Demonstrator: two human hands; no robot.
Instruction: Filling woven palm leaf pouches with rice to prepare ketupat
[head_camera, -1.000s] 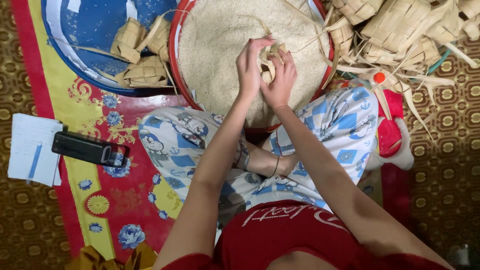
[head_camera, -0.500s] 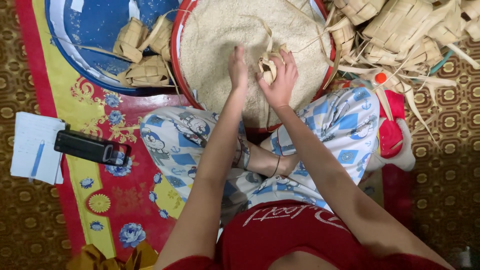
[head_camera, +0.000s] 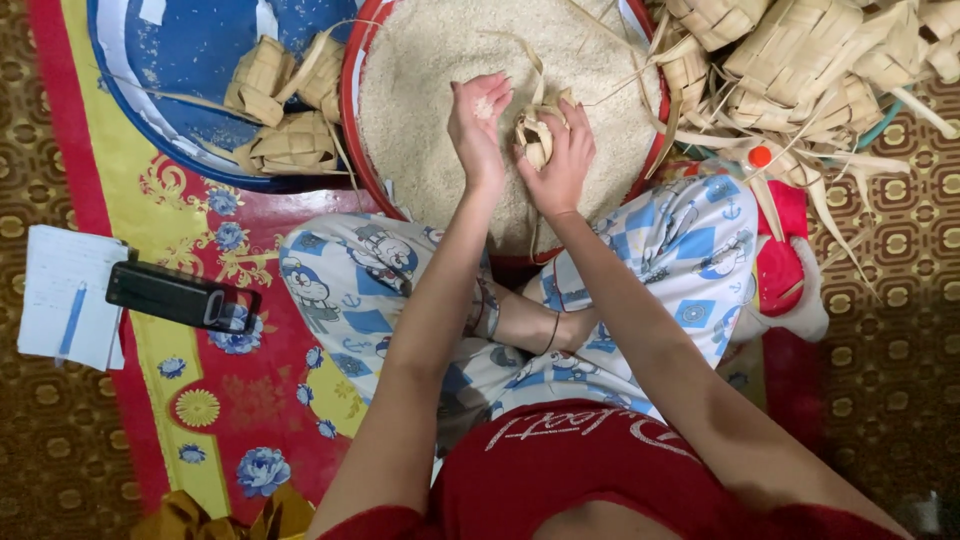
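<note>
We are sitting cross-legged on a patterned mat (head_camera: 200, 330), red basin of rice (head_camera: 440, 110) ahead. A blue basin (head_camera: 190, 60) at left is holding filled woven leaf pouches (head_camera: 290, 140); empty pouches (head_camera: 800, 60) are piling at right, strips trailing over the rim. A white notepad (head_camera: 60, 290) and black phone (head_camera: 180, 297) are lying at left. Our right hand (head_camera: 555, 150) is gripping a leaf pouch (head_camera: 533, 135); our left hand (head_camera: 478, 115), cupping rice, is now raised higher than half a second ago
</note>
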